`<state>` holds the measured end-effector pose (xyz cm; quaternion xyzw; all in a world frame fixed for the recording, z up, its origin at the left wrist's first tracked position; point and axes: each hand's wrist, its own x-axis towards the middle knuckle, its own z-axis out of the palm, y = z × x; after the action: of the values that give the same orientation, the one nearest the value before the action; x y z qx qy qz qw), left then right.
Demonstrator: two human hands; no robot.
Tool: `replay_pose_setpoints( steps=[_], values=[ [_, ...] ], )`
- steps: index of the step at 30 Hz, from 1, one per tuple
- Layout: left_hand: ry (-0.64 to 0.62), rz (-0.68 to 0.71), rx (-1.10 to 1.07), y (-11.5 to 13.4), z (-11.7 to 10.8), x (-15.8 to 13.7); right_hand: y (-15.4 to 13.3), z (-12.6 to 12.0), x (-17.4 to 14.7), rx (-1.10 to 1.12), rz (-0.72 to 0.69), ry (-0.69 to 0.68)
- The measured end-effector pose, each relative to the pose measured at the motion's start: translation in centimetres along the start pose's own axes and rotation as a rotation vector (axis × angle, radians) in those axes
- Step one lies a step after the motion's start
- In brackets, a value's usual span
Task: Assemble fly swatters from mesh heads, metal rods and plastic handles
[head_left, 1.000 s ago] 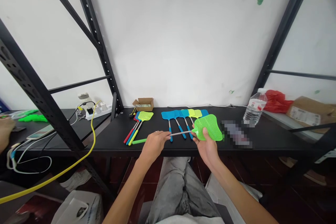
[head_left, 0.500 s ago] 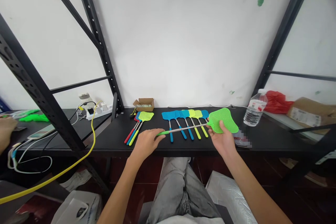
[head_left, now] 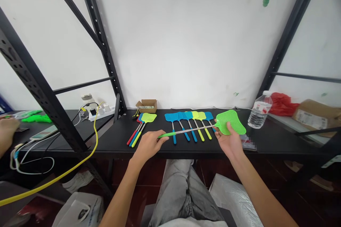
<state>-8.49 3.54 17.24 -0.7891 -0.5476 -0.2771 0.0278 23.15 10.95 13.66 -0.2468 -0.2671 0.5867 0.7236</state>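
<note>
Head view: both hands [head_left: 149, 144] [head_left: 228, 141] outstretched, green swatter [head_left: 230, 122] between.

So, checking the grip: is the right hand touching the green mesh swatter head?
Touching: the head view shows the right hand gripping the green mesh swatter head.

Blurred patch [head_left: 249, 144] on tabletop [head_left: 149, 145] just right of right hand [head_left: 229, 141], contents unreadable. Another person's hand [head_left: 6, 133] cut by left edge. Bottle [head_left: 259, 114] label and small cardboard box [head_left: 146, 105] print too small to read. Left hand [head_left: 149, 144] hides green handle end.
</note>
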Motion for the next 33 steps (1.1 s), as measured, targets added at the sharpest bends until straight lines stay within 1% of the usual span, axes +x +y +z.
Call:
replay_pose_setpoints(
  steps=[7, 16, 20, 25, 29, 33],
  values=[
    [-0.006, 0.012, -0.073, -0.4, -0.2, -0.1, 0.3, 0.5, -0.4, -0.009, 0.002, 0.005],
    [-0.031, 0.005, -0.105, 0.0, -0.3, -0.2, 0.7, 0.5, -0.7, -0.043, -0.022, -0.033],
    [-0.029, -0.003, -0.114, -0.1, -0.3, -0.3, 0.8, 0.5, -0.7, -0.037, -0.001, -0.036],
    [-0.055, -0.006, -0.154, 0.1, -0.7, -0.3, 0.3, 0.5, -0.5, -0.013, 0.047, -0.029],
    [-0.070, -0.011, -0.178, 0.4, -0.8, -0.1, -0.4, 0.6, -0.3, -0.012, 0.014, -0.013],
    [-0.086, 0.023, -0.177, 0.5, -0.4, 0.0, -0.6, 0.5, -0.3, -0.013, -0.006, 0.004]
  ],
)
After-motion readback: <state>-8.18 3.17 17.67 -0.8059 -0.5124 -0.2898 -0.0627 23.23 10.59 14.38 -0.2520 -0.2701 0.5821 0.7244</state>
